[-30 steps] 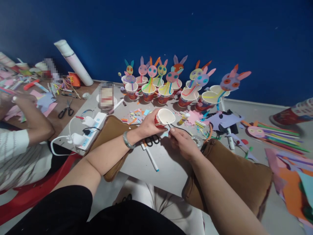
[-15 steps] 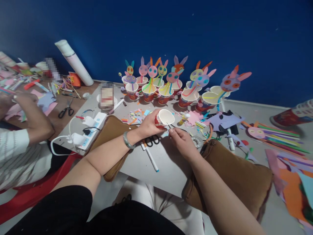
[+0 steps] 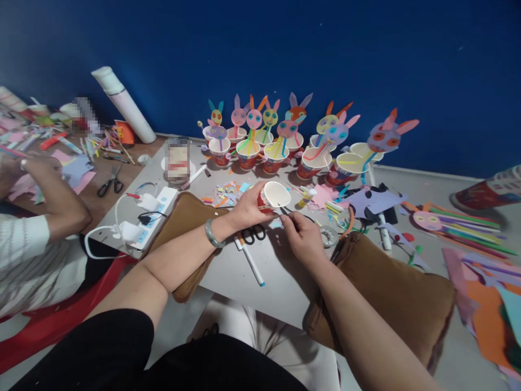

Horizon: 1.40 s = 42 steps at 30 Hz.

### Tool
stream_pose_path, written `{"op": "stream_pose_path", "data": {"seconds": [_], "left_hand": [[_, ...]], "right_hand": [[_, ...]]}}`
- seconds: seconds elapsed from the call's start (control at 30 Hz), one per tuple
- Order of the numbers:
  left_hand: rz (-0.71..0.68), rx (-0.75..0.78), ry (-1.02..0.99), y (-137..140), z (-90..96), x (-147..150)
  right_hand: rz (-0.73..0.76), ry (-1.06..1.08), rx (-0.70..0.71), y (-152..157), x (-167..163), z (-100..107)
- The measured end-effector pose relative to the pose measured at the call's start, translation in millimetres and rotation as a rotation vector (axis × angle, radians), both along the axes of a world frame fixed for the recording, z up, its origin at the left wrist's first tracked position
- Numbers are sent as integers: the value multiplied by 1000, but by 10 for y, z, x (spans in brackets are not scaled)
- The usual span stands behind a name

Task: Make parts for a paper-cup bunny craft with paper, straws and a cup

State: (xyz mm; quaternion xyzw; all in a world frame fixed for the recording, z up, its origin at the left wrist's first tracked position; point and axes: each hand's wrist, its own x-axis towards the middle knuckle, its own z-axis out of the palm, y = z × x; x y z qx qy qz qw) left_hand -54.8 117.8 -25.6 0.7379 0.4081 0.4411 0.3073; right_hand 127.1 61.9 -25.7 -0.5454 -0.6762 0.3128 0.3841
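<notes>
My left hand (image 3: 245, 208) is wrapped round a red and white paper cup (image 3: 277, 194), tilted so that its white inside faces me. At the near side of the cup's rim, my right hand (image 3: 302, 234) pinches a thin dark object whose kind I cannot make out; its tip reaches the rim. Below the cup lie scissors with black handles (image 3: 254, 234) and a white marker with a blue end (image 3: 253, 265). To the right of my right hand rests a clear roll of tape (image 3: 328, 236).
Paper cups with rabbit-faced paper figures (image 3: 275, 155) stand along the blue wall. Brown cushions (image 3: 391, 288) lie under both forearms. A power strip (image 3: 160, 212) with cables is on the left, beside another person's arm (image 3: 61, 190). Paper scraps (image 3: 228, 194) litter the table.
My right hand has shifted slightly, and the thin object now sits a little differently at the cup's rim. The left hand and cup stay almost in place.
</notes>
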Motion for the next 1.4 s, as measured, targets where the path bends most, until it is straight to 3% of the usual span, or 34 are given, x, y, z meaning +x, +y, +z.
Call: {"op": "stream_pose_path", "data": {"seconds": [0.53, 0.83, 1.13, 1.27, 1.4], "left_hand": [[46, 73, -39, -30, 4, 3], [73, 304, 131, -116, 87, 7], [90, 239, 146, -152, 85, 11], [77, 235, -31, -128, 60, 31], [8, 97, -184, -70, 6, 37]], "right_hand": [[-63, -14, 56, -4, -16, 1], [-86, -29, 56, -3, -22, -2], [-85, -25, 47, -3, -23, 9], [-92, -9, 62, -8, -29, 25], [-106, 35, 88, -16, -29, 38]]}}
